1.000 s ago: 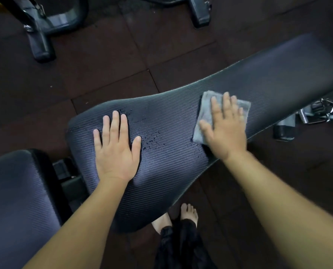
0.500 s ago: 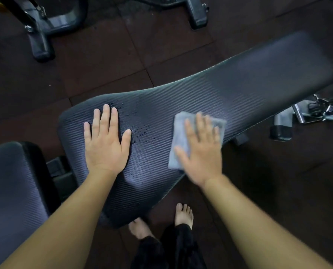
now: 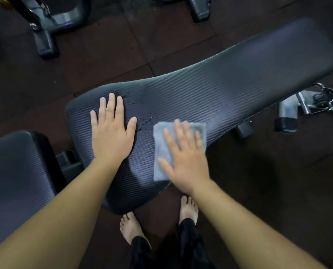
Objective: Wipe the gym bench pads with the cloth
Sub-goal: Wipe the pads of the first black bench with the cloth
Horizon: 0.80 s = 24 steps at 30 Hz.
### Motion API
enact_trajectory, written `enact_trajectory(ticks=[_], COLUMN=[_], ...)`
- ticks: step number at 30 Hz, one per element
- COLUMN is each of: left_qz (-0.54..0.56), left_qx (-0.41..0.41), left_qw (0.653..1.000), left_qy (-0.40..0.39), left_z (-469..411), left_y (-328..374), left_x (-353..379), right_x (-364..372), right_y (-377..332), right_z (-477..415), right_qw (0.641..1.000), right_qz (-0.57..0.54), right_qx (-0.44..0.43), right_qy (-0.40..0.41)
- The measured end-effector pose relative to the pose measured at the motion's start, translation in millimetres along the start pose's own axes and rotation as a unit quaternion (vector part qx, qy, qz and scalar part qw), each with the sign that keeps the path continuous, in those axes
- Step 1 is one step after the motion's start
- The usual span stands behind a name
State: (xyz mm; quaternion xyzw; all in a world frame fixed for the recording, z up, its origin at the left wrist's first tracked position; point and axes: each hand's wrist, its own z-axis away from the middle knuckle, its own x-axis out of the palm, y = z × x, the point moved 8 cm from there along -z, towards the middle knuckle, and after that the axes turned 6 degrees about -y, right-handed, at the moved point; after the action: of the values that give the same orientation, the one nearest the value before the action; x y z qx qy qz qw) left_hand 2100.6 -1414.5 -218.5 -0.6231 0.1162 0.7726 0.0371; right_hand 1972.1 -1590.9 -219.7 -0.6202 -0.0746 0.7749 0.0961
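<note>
A long black ribbed bench pad (image 3: 229,88) runs from the lower middle up to the right. My left hand (image 3: 111,133) lies flat on its wide near end, fingers straight. My right hand (image 3: 185,158) presses a folded grey cloth (image 3: 161,140) flat against the pad near its right edge, fingers spread; the hand is blurred. Small water drops (image 3: 147,118) sit on the pad between the two hands. A second black pad (image 3: 16,175) fills the lower left.
The bench's metal legs and chrome hardware (image 3: 313,105) show under the pad at right. Feet of other gym machines (image 3: 45,41) stand on the dark rubber floor tiles at the top. My bare feet (image 3: 130,228) are below the pad's near end.
My right hand has slid the cloth along the pad toward its wide near end, closer to my left hand. My left hand has stayed flat in the same place on the pad.
</note>
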Motion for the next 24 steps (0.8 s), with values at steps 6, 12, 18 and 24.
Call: enact_trajectory(ticks=[6,12,18,24], left_qz=[0.004,0.01,-0.012,-0.034], left_qx=[0.01,0.023,0.089,0.097], left_qw=[1.0,1.0,0.995,0.994], left_qy=[-0.013,-0.006,-0.039,-0.041], left_z=[0.0,-0.1,8.5,36.7], left_y=[-0.4,-0.1,-9.2,-48.7], left_x=[0.2,0.2,-3.9,-8.8], right_x=[-26.7,-3.3,5.3,-14.8], right_y=[78.7,-5.4,-15.8,10.0], right_z=[-39.6,-7.0,4.0,-45.1], right_qw=[0.996,0.998,0.996,0.992], right_qz=[-0.028,0.005,0.02,0.01], right_qx=[0.083,0.055,-0.07,0.119], right_qy=[0.027,0.005,-0.042,-0.035])
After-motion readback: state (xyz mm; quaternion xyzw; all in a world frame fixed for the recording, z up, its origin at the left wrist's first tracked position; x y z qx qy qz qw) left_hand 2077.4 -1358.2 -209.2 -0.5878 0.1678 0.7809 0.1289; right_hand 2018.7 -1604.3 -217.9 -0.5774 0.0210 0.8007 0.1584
